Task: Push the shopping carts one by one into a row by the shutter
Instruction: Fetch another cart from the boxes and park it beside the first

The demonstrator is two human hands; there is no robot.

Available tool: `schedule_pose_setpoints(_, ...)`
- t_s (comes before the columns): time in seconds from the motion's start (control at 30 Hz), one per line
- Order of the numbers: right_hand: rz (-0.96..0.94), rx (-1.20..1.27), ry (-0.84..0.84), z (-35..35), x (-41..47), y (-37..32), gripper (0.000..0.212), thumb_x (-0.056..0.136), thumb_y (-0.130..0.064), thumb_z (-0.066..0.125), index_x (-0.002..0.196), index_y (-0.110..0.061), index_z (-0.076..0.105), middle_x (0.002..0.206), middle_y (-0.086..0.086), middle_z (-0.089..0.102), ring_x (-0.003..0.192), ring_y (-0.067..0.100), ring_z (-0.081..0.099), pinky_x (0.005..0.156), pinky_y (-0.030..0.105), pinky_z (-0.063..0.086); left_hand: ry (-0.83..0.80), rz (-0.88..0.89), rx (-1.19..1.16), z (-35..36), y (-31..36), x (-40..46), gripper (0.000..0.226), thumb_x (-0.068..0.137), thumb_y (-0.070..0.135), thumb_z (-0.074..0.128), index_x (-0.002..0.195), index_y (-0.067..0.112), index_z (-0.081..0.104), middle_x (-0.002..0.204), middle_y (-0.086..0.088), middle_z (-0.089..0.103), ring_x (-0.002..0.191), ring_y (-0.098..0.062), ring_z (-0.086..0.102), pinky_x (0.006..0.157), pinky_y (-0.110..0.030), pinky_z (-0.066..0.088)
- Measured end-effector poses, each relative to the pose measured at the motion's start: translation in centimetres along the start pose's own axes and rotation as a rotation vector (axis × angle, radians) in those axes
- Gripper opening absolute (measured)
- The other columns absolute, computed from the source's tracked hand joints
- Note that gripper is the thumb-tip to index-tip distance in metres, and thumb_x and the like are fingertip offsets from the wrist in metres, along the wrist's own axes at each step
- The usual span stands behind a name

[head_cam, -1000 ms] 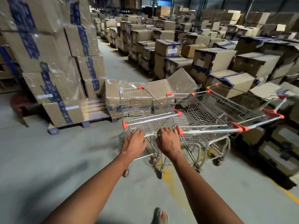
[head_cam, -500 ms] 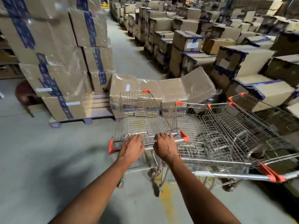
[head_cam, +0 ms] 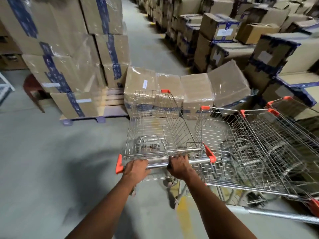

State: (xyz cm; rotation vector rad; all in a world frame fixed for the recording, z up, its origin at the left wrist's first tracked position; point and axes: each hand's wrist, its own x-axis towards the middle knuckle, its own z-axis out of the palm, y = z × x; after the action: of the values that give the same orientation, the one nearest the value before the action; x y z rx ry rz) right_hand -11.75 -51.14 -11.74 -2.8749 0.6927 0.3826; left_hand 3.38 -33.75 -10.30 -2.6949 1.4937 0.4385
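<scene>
A steel wire shopping cart [head_cam: 158,125] with orange corner caps stands right in front of me, its basket empty. Both hands grip its chrome handle bar [head_cam: 160,163]: my left hand [head_cam: 136,169] near the left orange end cap, my right hand [head_cam: 179,165] toward the right end. Close on its right, two more wire carts [head_cam: 255,144] sit nested together, their long handle [head_cam: 276,215] reaching the lower right edge. No shutter is in view.
Wrapped cardboard boxes [head_cam: 172,90] lie on the floor just beyond the cart's nose. A tall stack of taped boxes on a pallet [head_cam: 69,66] stands at the left. More box stacks [head_cam: 241,40] fill the right. A grey concrete aisle [head_cam: 138,40] runs between them; a yellow floor line [head_cam: 183,211] is underfoot.
The held cart has come away from the nested pair and swung leftward and nearer to me. My view has tilted down and closed in. Both hands have kept their grip.
</scene>
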Motion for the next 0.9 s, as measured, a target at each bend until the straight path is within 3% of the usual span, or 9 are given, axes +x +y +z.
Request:
schedule_pose_setpoints(0.13, -0.045, 0.009, -0.009, -0.5, 0.7, -0.6, 0.033, 0.103, -0.049, 0.048, 0.105, -0.019, 0.061, 0.094, 0.007, 0.071, 0.091, 0.027, 0.065, 0.103, 0.048, 0.039, -0.021, -0.094, 0.027, -0.2, -0.8, 0.8, 0.040, 0.087, 0.057, 0.060, 0.112, 0.026, 0.065, 0.105, 0.000, 0.072, 0.099, -0.024, 0.069, 0.083, -0.036, 0.054)
schedule_pose_setpoints(0.2, -0.054, 0.003, 0.018, -0.5, 1.1, -1.3, 0.034, 0.100, -0.050, 0.050, 0.107, -0.021, 0.065, 0.096, 0.007, 0.074, 0.091, 0.029, 0.068, 0.089, 0.040, 0.046, -0.031, -0.111, 0.067, -0.2, -1.3, 0.8, 0.037, 0.087, 0.051, 0.060, 0.113, 0.025, 0.065, 0.105, -0.001, 0.072, 0.099, -0.024, 0.069, 0.081, -0.035, 0.053)
schedule_pose_setpoints(0.3, -0.049, -0.001, 0.026, -0.3, 1.3, -2.5, 0.033, 0.095, -0.050, 0.053, 0.105, -0.022, 0.068, 0.093, 0.003, 0.075, 0.089, 0.027, 0.071, 0.068, 0.031, 0.042, -0.033, -0.126, 0.122, -0.2, -2.2, 0.1, 0.034, 0.089, 0.047, 0.061, 0.112, 0.022, 0.066, 0.107, -0.002, 0.072, 0.101, -0.025, 0.069, 0.081, -0.035, 0.053)
schedule_pose_setpoints(0.43, 0.001, 0.005, 0.039, 0.0, 1.1, -4.2, 0.034, 0.088, -0.052, 0.057, 0.099, -0.021, 0.068, 0.093, 0.003, 0.075, 0.090, 0.028, 0.072, 0.072, 0.033, 0.050, -0.020, -0.127, 0.129, -0.3, -3.2, -1.2, 0.030, 0.089, 0.043, 0.061, 0.107, 0.020, 0.068, 0.105, -0.003, 0.072, 0.096, -0.025, 0.070, 0.080, -0.036, 0.055)
schedule_pose_setpoints(0.63, 0.001, 0.010, 0.038, 0.1, 0.5, -7.0, 0.032, 0.090, -0.053, 0.058, 0.098, -0.023, 0.068, 0.090, 0.001, 0.073, 0.087, 0.026, 0.070, 0.072, 0.033, 0.049, 0.015, -0.131, 0.116, -0.2, -5.3, -3.0, 0.034, 0.088, 0.049, 0.058, 0.110, 0.025, 0.069, 0.104, -0.001, 0.073, 0.097, -0.025, 0.070, 0.081, -0.036, 0.054)
schedule_pose_setpoints(0.77, 0.017, 0.024, 0.036, 0.7, -0.3, -9.1, 0.034, 0.089, -0.055, 0.061, 0.100, -0.023, 0.068, 0.094, 0.003, 0.074, 0.091, 0.029, 0.070, 0.082, 0.037, 0.057, -0.007, -0.137, 0.115, -0.3, -6.4, -4.8, 0.030, 0.087, 0.043, 0.057, 0.108, 0.025, 0.068, 0.105, -0.002, 0.071, 0.098, -0.026, 0.069, 0.081, -0.035, 0.052)
schedule_pose_setpoints(0.9, -0.003, -0.006, 0.063, 1.4, -1.8, -11.4, 0.037, 0.090, -0.055, 0.059, 0.101, -0.021, 0.069, 0.099, 0.007, 0.074, 0.095, 0.033, 0.070, 0.082, 0.038, 0.055, 0.034, -0.124, 0.144, 0.2, -7.6, -7.1, 0.028, 0.087, 0.043, 0.058, 0.106, 0.026, 0.067, 0.106, 0.000, 0.071, 0.101, -0.024, 0.068, 0.083, -0.034, 0.051)
